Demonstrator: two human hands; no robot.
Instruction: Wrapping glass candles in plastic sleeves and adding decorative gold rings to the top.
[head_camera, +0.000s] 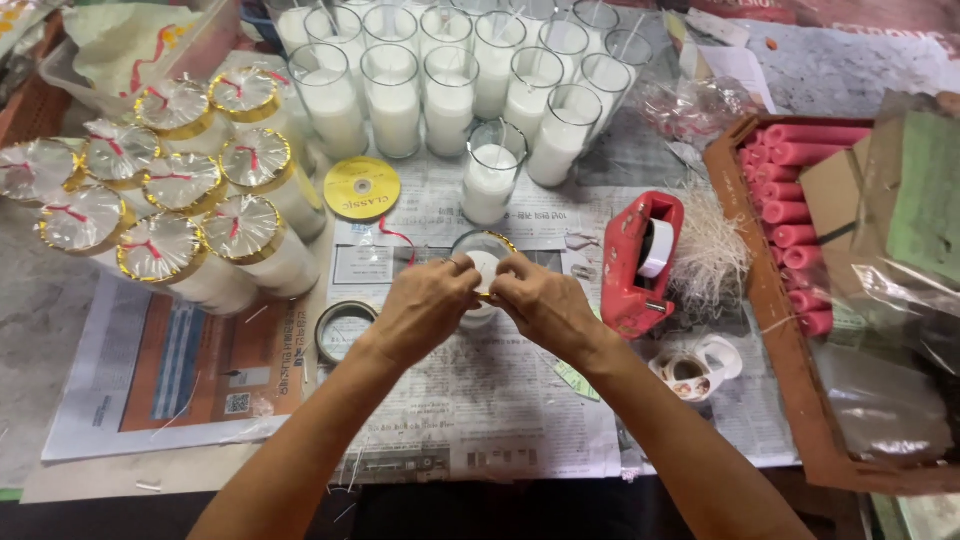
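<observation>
Newspaper sheets (480, 400) cover the whole surface, and both forearms come up from the near edge to meet at its middle. Left hand (425, 308) and right hand (545, 305) are pinched in a narrow grip on either side of one clear glass candle jar filled with white wax (482, 255), fingertips closed on the gold band at its rim. That jar stands upright, long axis vertical, mouth pointing up toward the camera, right between the two hands. Just beside the left wrist lies a flat roll of clear tape (343, 328). Near the right hand sits a red tape dispenser (640, 262), a small white dispenser (695, 368) nearer still. Further left, a cluster of finished jars capped in clear film with gold bands and red ribbon (165, 205). A yellow ribbon spool (362, 188) lies flat beyond the hands. At the far edge, rows of open wax-filled glass jars (450, 70) stand upright. Off right, a brown tray of pink rolls (795, 190).
</observation>
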